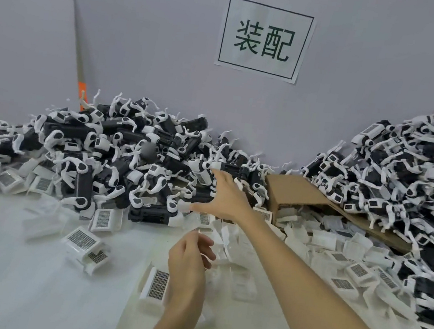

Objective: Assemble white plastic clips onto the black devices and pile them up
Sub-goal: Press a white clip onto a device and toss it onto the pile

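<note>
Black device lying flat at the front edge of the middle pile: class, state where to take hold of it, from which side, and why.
Take the black device by its middle, pinching across its narrow width, coming from above on the near side. It lies flat, long side toward us; white parts cover both ends and the pile crowds behind.

We've got only two hands and forearms in view, both bare. Right hand (pixel 226 196): bare, slim fingers, narrow wrist. Right forearm (pixel 305 284): bare over its whole visible run, long and lean, looks thicker toward the lower frame edge (wide-angle lens). Left hand (pixel 190 259): bare, edges soft with blur, so we can't read nails or finer detail. Left forearm (pixel 172 326): bare, shorter stretch in view, same lean build. Above the forearms everything is out of frame, so we can't tell what's worn there
</note>
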Demonstrator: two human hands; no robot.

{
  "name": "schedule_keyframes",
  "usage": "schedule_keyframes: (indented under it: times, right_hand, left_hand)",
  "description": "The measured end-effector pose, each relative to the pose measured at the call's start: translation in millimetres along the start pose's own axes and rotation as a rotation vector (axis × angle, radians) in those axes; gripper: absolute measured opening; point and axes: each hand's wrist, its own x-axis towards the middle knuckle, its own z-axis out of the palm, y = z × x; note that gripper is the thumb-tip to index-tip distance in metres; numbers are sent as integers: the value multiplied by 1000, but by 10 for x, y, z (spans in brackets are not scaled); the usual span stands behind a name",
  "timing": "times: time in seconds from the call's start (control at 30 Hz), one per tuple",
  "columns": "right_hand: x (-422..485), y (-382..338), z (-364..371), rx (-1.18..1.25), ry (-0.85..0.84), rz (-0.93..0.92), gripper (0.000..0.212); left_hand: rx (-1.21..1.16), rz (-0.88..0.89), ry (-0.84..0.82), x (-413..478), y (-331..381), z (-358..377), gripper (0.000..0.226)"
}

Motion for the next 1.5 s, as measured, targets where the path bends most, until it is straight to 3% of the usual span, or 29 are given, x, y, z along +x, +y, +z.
schedule_keyframes:
  times: [0.23, 0.43, 0.63, 0.73, 0.9, 1.0, 1.13, 1.27, 1.37, 1.5]
  right_hand:
    - [264, -613, 545, 129, -282, -127, 132]
    - [171, -452, 688, 199, -73, -150, 89]
    - [-285, -199, 312, 171, -8, -221, 80]
    - [-609, -11, 185, 273, 149, -193, 72]
    - [-979, 479, -151, 459, 477, 61, 76]
    - [-1254, 774, -223, 678, 628, 276, 58]
    - [-1581, 992, -57, 1092, 663, 420, 41]
    - [-1665, 890, -158, 1535, 605, 389, 42]
    - [-1689, 797, -200, 1632, 478, 191, 35]
    - [-1717, 698, -126, 1600, 319, 56, 47]
  left_hand:
    - [-142, -141, 113, 54, 64, -60, 28]
    - [-156, -178, 107, 89, 99, -97, 28]
    - [-166, -196, 141, 97, 146, -88, 31]
    - [-177, -193, 134, 100, 159, -102, 34]
    - [-141, -192, 93, 86, 134, -90, 33]
    - [-95, -180, 58, 61, 127, -92, 30]
    - [-42, -153, -19, 19, 120, -69, 32]
    - [-88, -205, -192, -20, 160, -43, 30]
    - [-149, -291, -428, -61, 208, -8, 46]
    - [-103, -342, -693, -96, 190, 14, 67]
